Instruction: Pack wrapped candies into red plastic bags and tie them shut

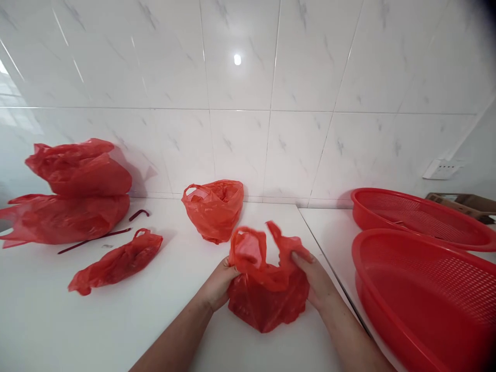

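A red plastic bag (267,302) with loop handles is held between both hands above the white table, its mouth partly open at the top. My left hand (220,284) grips its left side, the thumb lying on the plastic near one handle. On the opposite side my right hand (315,276) pinches the bag's upper edge below the other handle, thumb on the outside. Most fingers of both hands are hidden behind the bag. What the bag contains, if anything, cannot be made out. Just behind it stands another red plastic bag (217,209), bunched and upright against the wall.
At left, two full red bags (81,219) are stacked. Before them lie a rolled red bag (120,262), a thin dark-red stick (95,240) and a short bent piece (138,213). Red baskets (411,294) stand at right, near a cardboard box (463,204) and a wall socket (442,169).
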Demonstrator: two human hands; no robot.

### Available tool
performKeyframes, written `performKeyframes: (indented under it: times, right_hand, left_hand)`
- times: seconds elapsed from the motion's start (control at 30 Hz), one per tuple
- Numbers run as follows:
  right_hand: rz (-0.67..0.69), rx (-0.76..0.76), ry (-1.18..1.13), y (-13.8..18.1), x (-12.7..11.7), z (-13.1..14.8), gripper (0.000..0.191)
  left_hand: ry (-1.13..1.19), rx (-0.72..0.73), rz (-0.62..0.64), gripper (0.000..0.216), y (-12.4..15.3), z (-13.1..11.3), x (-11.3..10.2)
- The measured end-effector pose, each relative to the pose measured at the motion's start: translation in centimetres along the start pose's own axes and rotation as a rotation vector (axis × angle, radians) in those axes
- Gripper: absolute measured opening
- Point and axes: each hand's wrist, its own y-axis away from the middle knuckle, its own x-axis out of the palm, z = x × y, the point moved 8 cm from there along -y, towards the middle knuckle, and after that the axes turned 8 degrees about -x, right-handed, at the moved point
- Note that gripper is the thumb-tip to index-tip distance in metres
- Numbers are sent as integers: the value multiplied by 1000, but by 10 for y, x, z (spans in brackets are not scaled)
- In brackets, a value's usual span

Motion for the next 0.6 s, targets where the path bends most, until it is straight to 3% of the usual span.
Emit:
performKeyframes:
  times: [0.2, 0.3, 0.5, 0.6]
  right_hand:
    - [33, 94, -307, -5, -6, -6, 16]
    - [154, 115, -320, 0, 12, -8, 33]
    - [413, 78, -127, 18, 46, -5, 34]
    - [349, 123, -14, 16, 37, -13, 23]
  left_hand:
    - [277, -25, -260, 16, -7, 17, -29]
    - [312, -62, -279, 13, -8, 23, -27]
    - [349, -77, -323, 11, -10, 28, -28]
    - [333, -62, -370, 10, -11, 29, -35]
